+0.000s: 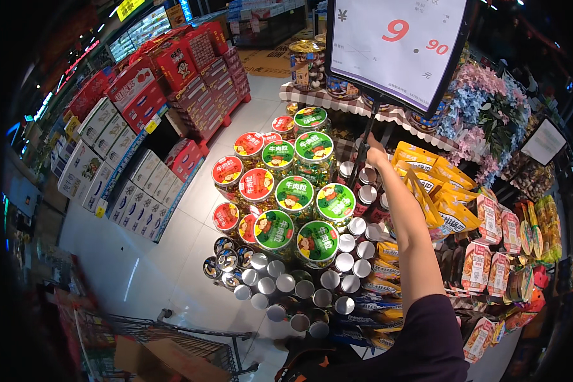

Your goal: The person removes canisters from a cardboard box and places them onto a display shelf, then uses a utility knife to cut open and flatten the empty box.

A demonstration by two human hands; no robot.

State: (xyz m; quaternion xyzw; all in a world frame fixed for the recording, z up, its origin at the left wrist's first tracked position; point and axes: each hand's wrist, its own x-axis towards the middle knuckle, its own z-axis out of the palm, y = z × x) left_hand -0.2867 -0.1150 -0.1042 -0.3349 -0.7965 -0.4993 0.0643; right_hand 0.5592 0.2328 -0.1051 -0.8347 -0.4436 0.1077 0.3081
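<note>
My right hand (375,152) reaches far forward and is closed around the black pole (366,138) of a sign stand. At the pole's top sits a black-framed price sign (396,52) bearing large red numerals. Below and left of the hand stand plastic jars with green lids (293,193) and jars with red lids (257,185), crowded together. Silver-lidded jars (344,261) fill the space around the pole's lower part, which they partly hide. Yellow snack bags (422,176) lie just right of my forearm. My left hand is out of view.
A shelf with a checked cloth edge (310,96) holds big jars behind the sign. Pink and blue artificial flowers (487,110) hang at right. Stacked drink cartons (124,167) stand left across the tiled floor (172,258). A shopping cart (191,334) with cardboard is at lower left.
</note>
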